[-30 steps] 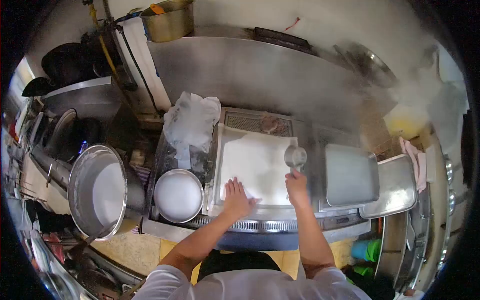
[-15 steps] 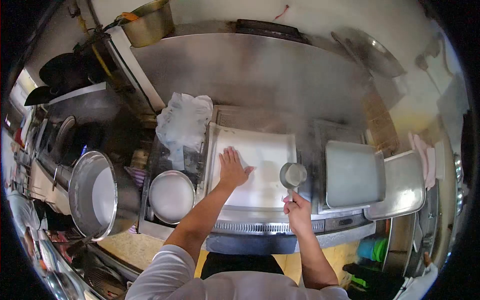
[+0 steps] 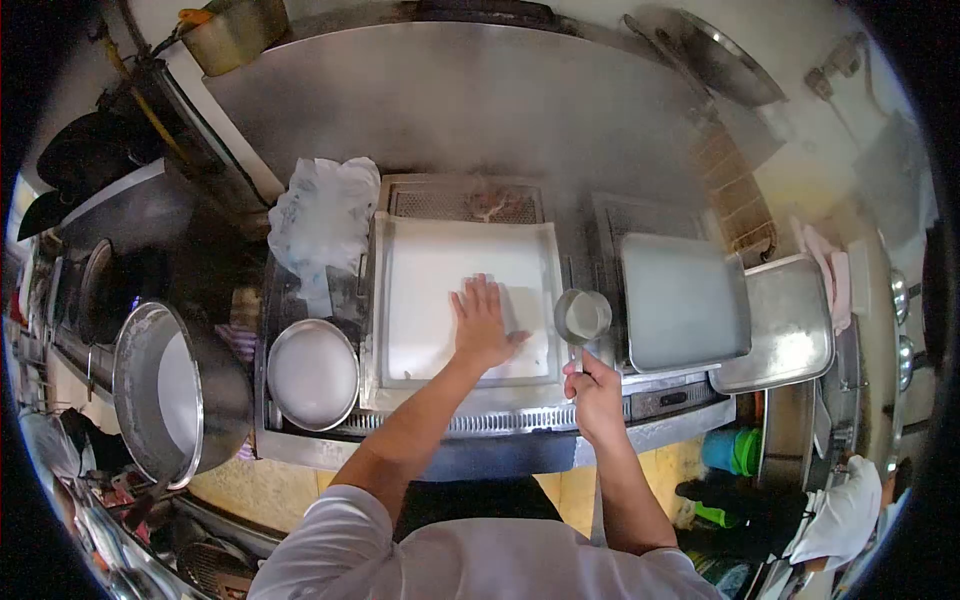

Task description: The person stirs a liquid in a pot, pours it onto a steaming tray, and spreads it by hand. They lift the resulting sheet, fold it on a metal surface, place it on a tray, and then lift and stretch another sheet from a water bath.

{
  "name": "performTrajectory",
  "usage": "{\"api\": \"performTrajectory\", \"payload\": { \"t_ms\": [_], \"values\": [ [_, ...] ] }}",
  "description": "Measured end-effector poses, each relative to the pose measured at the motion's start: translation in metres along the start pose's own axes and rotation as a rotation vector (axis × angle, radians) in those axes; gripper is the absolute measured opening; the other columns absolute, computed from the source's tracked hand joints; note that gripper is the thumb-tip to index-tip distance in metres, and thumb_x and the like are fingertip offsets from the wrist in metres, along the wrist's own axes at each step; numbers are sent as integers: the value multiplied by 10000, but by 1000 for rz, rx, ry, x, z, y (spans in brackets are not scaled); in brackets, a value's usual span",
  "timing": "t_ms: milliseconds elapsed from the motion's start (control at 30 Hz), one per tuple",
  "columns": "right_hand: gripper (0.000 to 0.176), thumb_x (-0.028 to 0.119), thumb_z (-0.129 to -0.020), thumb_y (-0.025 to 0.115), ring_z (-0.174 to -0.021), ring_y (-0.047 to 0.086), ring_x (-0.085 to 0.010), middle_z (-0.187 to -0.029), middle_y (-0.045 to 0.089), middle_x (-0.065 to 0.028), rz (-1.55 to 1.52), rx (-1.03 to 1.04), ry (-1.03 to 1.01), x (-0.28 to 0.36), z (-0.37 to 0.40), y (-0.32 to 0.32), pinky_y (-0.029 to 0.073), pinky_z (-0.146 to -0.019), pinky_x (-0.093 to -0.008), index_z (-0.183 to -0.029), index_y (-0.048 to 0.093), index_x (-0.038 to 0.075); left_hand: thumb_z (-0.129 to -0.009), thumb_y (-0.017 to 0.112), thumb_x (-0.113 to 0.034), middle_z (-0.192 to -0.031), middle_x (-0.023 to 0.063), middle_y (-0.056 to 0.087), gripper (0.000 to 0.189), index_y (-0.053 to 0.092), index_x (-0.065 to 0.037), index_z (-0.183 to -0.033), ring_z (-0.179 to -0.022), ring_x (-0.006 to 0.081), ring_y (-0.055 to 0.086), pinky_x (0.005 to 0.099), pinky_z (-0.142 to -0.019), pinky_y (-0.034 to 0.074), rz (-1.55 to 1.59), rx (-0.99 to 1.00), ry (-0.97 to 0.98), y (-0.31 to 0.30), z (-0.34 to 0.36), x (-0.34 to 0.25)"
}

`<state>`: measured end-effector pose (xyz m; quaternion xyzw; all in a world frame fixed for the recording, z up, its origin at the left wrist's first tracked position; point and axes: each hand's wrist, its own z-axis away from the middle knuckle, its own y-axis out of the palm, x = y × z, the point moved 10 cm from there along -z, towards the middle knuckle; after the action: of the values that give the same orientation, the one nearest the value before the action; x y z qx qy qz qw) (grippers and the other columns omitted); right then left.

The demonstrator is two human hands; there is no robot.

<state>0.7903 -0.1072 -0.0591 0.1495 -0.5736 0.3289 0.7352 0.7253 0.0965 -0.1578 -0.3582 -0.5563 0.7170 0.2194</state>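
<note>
My left hand (image 3: 482,325) lies with fingers spread on a smooth white cloth-like sheet (image 3: 425,285), right of its middle. Under that sheet is a shallow metal tray (image 3: 370,345) on the steaming counter. In my right hand (image 3: 597,395) is the handle of a small metal scoop (image 3: 585,318), its round cup upright at the sheet's right edge with pale content inside. A round pan (image 3: 270,375) with a white surface inside stands to the left of the tray. To the right lies a rectangular tray (image 3: 748,318) filled with a smooth whitish layer.
A large deep pot (image 3: 225,395) of white liquid stands at the far left. Crumpled white cloth or plastic (image 3: 325,215) sits at the back left. A bare metal tray (image 3: 785,335) overlaps the counter's right end. Steam hangs before the back wall (image 3: 450,90).
My left hand has slid to the right across the white sheet, fingers still spread. My right hand keeps hold of the scoop by the sheet's right edge. The whole view has shifted.
</note>
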Motion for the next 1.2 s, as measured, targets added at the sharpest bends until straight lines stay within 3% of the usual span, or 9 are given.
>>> {"api": "performTrajectory", "payload": {
  "t_ms": [233, 367, 500, 700, 800, 900, 967, 1033, 1200],
  "values": [
    [197, -82, -907, 481, -652, 488, -104, -779, 571, -46, -43, 8, 32, -4, 4, 12, 389, -602, -261, -979, 661, -46, -793, 629, -820, -1691, 302, 66, 1292, 154, 52, -1619, -1574, 477, -4, 683, -1226, 15, -185, 71, -1, -32, 11, 93],
    [201, -108, -887, 493, -650, 499, -109, -815, 587, -58, -36, 54, 55, -2, 10, 36, 404, -603, -265, -973, 666, -56, -732, 776, -706, -1697, 292, 68, 1293, 200, 49, -1609, -1578, 468, 8, 679, -1229, 40, -144, 66, -22, -54, 55, 145],
    [200, -105, -878, 508, -648, 503, -110, -816, 587, -49, 27, 140, 43, -3, 15, 67, 401, -591, -266, -986, 670, -57, -722, 812, -664, -1703, 288, 6, 1314, 154, 29, -1624, -1581, 465, -21, 683, -1227, 33, -43, 45, -70, -69, 101, 182],
    [198, -104, -868, 507, -668, 511, -112, -856, 597, -68, 69, 268, 10, 10, 30, 130, 408, -587, -266, -990, 659, -70, -851, 751, -494, -1631, 258, 323, 853, 484, 21, -1476, -1533, 449, 236, 696, -1216, 115, 350, -459, -345, -73, 174, 292],
    [278, -108, -870, 493, -683, 508, -109, -897, 606, -84, 141, 408, -28, 19, 43, 176, 427, -599, -265, -1091, 661, -99, -899, 696, -372, -1587, 205, 426, 575, 625, -65, -1379, -1493, 409, 337, 666, -1221, 157, 192, -446, -525, -26, 218, 362],
    [298, -76, -897, 495, -683, 504, -108, -883, 608, -77, 158, 505, -53, 50, 71, 235, 428, -603, -262, -1146, 656, -107, -889, 678, -304, -1499, 172, 539, 396, 731, -141, -1247, -1439, 374, 426, 625, -1224, 197, -69, -21, -464, 9, 246, 371],
    [299, -49, -921, 492, -694, 519, -112, -870, 609, -65, 201, 564, -120, 73, 93, 279, 438, -616, -264, -1168, 654, -97, -867, 680, -266, -1188, 140, 717, 240, 794, -173, -1056, -1243, 321, 593, 605, -1222, 209, -133, -23, -436, 15, 255, 374],
    [281, -24, -939, 509, -723, 553, -146, -872, 618, -84, 284, 643, -294, 93, 116, 325, 465, -652, -292, -1172, 647, -99, -865, 692, -261, -1020, 117, 763, 195, 798, -167, -1001, -1120, 297, 659, 590, -1212, 227, 41, -186, -369, 3, 278, 366],
    [276, -40, -907, 560, -846, 664, -345, -926, 648, -205, 463, 776, -897, 161, 199, 444, 527, -766, -415, -1165, 633, -102, -860, 742, -232, -951, 138, 760, 213, 790, -103, -1022, -954, 324, 710, 479, -983, 489, 534, -639, -518, -86, 363, 352]
  ]
}}
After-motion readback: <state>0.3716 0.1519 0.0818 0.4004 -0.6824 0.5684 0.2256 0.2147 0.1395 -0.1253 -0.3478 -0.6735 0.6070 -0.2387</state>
